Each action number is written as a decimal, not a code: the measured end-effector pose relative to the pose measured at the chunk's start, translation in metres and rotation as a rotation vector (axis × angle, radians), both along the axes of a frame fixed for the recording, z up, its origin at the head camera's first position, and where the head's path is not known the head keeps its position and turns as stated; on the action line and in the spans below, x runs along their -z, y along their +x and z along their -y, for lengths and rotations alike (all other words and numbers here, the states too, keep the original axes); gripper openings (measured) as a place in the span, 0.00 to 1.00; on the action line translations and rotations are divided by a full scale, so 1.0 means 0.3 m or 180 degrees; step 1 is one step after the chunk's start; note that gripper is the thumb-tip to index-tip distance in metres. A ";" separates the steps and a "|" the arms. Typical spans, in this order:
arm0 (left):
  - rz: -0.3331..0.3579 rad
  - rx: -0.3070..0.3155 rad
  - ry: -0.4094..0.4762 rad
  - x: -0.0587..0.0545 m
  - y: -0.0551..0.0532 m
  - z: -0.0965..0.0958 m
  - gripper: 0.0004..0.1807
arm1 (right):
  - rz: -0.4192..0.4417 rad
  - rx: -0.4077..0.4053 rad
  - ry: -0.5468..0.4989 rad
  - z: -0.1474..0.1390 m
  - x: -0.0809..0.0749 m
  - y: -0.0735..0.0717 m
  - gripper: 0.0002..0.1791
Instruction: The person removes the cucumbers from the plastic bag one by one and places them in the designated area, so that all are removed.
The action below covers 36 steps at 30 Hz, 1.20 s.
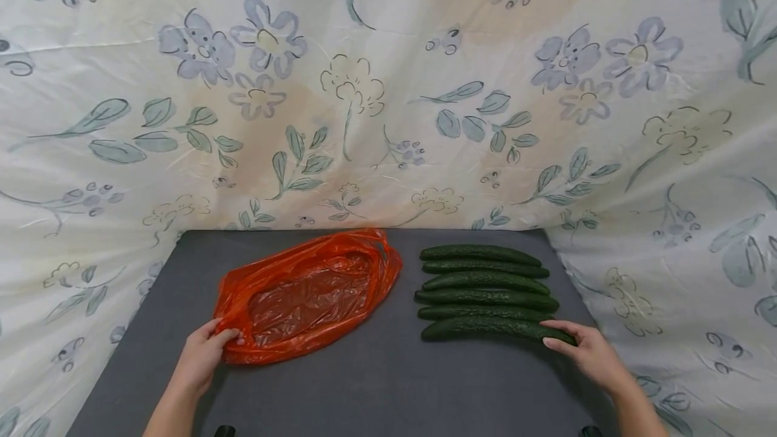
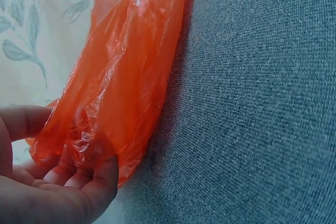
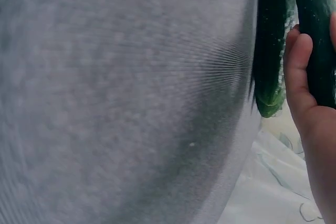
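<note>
A red plastic bag (image 1: 285, 349) lies spread with its mouth open at the left of the table. My left hand (image 1: 203, 353) pinches its near left edge between thumb and fingers; in the left wrist view the thin film (image 2: 126, 77) hangs over the curled fingers. Several dark green cucumbers (image 1: 485, 297) lie side by side in a column at the right. With thumb and fingers, my right hand (image 1: 585, 353) grips the right end of the front cucumber (image 1: 473, 329). In the right wrist view, a second cucumber (image 3: 272, 40) is beside the gripped one (image 3: 317, 72).
A grey cloth-like surface (image 1: 388, 383) covers the table. Floral fabric (image 1: 388, 120) hangs behind it and along both sides. Two small black objects, one at lower left (image 1: 224, 431) and one at lower right (image 1: 590, 431), show at the bottom edge.
</note>
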<state>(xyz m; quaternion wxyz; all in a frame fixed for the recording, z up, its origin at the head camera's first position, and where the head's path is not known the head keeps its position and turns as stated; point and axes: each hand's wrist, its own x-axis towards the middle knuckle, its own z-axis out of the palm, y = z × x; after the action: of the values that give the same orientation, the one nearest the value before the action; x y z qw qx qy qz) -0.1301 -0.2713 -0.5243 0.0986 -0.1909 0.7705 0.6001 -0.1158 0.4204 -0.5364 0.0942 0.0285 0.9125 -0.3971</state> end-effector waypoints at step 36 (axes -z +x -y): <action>-0.0003 0.0028 -0.0129 -0.012 0.007 0.017 0.29 | -0.0563 0.0056 0.0970 0.040 -0.005 -0.015 0.26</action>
<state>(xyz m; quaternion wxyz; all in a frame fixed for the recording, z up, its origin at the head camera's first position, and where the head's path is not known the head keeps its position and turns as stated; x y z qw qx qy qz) -0.1278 -0.2762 -0.5206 0.0971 -0.1892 0.7834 0.5840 -0.1203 0.4084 -0.5348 0.0047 0.0155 0.9665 -0.2560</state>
